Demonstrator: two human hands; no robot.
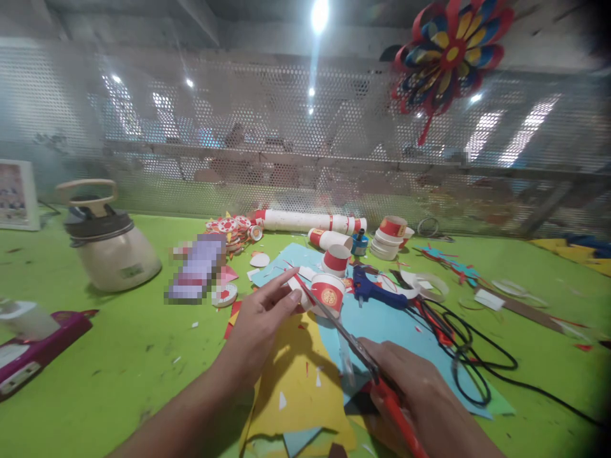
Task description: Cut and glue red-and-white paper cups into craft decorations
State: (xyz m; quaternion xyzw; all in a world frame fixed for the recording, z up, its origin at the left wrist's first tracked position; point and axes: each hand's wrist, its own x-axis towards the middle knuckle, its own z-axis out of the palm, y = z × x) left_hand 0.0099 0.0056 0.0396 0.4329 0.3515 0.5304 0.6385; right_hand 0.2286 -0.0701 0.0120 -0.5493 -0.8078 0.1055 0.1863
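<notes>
My left hand [262, 321] is closed, its thumb and fingers pinching a small piece of white paper [298, 289]. Wrapped round the red handles of a pair of scissors [351, 340], my right hand [415, 385] points the blades up and left to that paper. Just behind the blades stands a red and white paper cup [329, 294] with a gold emblem, and another paper cup [336, 259] is right behind it. Under both hands lie a yellow sheet [296, 388] and a light blue sheet [396, 343], strewn with white and red scraps.
A blue glue gun [382, 294] with a black cord [477, 362] lies right of the cups. Farther back are a long paper-cup tube [300, 221] and stacked cups [387, 238]. A white jug [112, 251], a blurred phone [198, 267] and a purple power strip [48, 350] are on the left.
</notes>
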